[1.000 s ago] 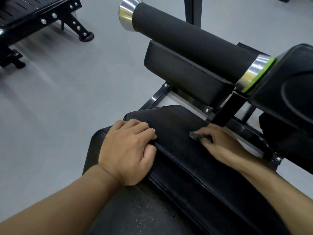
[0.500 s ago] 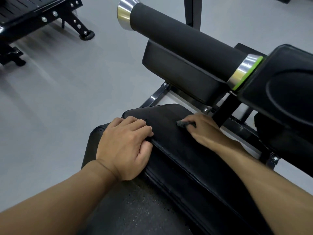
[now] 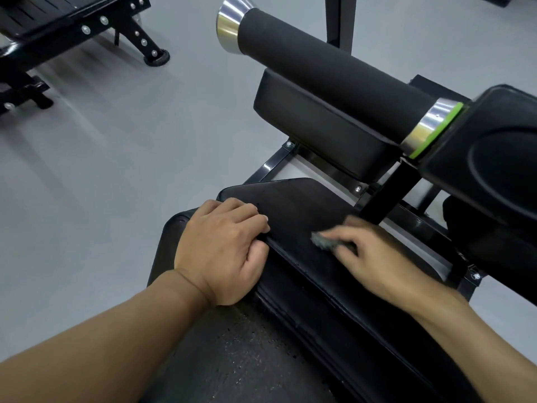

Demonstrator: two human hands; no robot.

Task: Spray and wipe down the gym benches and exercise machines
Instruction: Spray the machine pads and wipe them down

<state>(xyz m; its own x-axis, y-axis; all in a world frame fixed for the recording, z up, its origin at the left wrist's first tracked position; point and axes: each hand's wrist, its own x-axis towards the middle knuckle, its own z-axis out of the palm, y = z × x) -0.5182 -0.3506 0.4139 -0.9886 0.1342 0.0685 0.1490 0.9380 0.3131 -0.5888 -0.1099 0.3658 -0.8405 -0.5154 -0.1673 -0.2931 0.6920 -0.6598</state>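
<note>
While on the pad (image 3: 305,210), left hand (image 3: 223,251) around its edge, right hand (image 3: 369,257) around a cloth (image 3: 324,241), roller (image 3: 334,71) beyond.

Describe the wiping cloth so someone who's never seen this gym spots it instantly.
Find the long black foam roller with chrome caps; nearer the camera lies a flat black pad. On it the right hand pinches a small cloth, the only grey, textured thing on the black upholstery.

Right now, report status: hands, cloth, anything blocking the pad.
Left hand grips the edge of the black pad. Right hand pinches the grey cloth against the pad, blurred. Foam roller sits beyond, clear of the hands.
</note>
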